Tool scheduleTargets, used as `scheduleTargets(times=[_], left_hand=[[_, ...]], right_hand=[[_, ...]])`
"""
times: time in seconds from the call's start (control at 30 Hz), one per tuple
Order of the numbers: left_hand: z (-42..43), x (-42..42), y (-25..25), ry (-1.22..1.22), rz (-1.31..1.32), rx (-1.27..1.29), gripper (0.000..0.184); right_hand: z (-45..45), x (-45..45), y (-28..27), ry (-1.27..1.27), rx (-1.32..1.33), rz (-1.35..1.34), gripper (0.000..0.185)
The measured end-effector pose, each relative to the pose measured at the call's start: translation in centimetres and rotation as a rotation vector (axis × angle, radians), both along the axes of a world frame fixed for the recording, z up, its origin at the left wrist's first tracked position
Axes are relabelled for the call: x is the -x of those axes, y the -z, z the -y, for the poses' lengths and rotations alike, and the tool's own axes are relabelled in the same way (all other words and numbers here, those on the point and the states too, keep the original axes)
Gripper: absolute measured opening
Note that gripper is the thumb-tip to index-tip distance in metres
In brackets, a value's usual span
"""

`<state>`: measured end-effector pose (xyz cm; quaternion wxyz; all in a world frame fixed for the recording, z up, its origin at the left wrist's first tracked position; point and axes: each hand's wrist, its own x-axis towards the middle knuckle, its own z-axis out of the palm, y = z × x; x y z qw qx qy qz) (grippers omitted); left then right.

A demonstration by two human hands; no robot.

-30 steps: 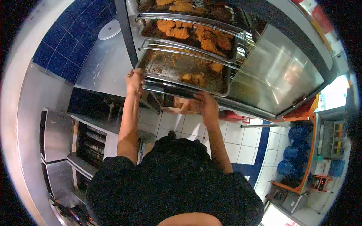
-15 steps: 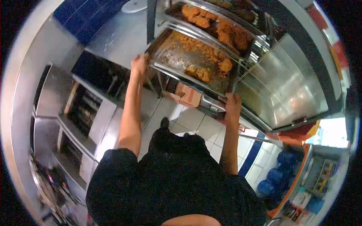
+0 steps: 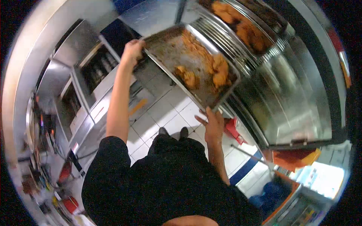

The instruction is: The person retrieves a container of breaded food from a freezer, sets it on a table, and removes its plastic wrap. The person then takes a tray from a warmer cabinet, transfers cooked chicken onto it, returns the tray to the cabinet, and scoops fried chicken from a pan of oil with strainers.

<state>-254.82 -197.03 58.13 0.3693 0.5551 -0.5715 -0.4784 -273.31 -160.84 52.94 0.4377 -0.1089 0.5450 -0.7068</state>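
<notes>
A metal baking tray (image 3: 164,56) is tilted in front of me, its far side near the rack of a heated cabinet. Fried chicken pieces (image 3: 220,71) and a smaller piece (image 3: 186,77) lie on it among orange crumbs. My left hand (image 3: 134,52) is closed round the tray's left corner. At the near right corner, my right hand (image 3: 213,126) grips the rim, with one finger sticking out to the side. Part of its grip is hidden under the tray.
Above the wire rack rails (image 3: 226,43) sits another tray with fried chicken (image 3: 252,32). The cabinet's glass door (image 3: 294,101) stands open at the right. Steel kitchen equipment (image 3: 75,45) lines the left. White floor tiles (image 3: 151,122) show around my feet.
The tray has come out of the cabinet rack, toward me and left, and now tilts more. Both hands moved with it, and the view has turned.
</notes>
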Motion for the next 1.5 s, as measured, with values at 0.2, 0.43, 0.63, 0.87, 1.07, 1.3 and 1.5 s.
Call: scheduleTargets(times=[0.2,0.43,0.63,0.87,1.07,1.3,1.5], left_hand=[[-12.5,-13.0,4.7,-0.181,-0.238,-0.001,0.012],[-32.6,-27.7,1.6,-0.661,-0.480,0.092,0.003],[-48.7,-44.5,0.7,-1.174,-0.450,0.205,0.012],[-59.4,-59.3,1.4,-1.551,-0.406,0.313,0.007],[-65.0,-71.8,3.3,-1.751,-0.313,0.391,0.007],[-67.1,-86.0,5.3,-1.969,-0.276,0.429,0.013],[-66.4,-99.8,6.1,-2.007,-0.249,0.312,0.013]], right_hand=[[-6.2,-4.1,4.0,-0.186,0.182,-0.185,0.039],[-7.1,-9.6,-3.2,-0.555,-0.003,-0.260,0.037],[-2.8,-24.1,-1.4,-1.183,0.159,-0.376,0.036],[1.3,-47.3,0.9,-1.610,0.236,-0.226,0.020],[1.8,-66.3,2.1,-1.846,0.190,-0.210,0.014],[4.0,-86.7,3.2,-2.052,0.257,-0.305,0.013],[4.4,-101.2,5.9,-2.064,0.225,-0.326,0.015]])
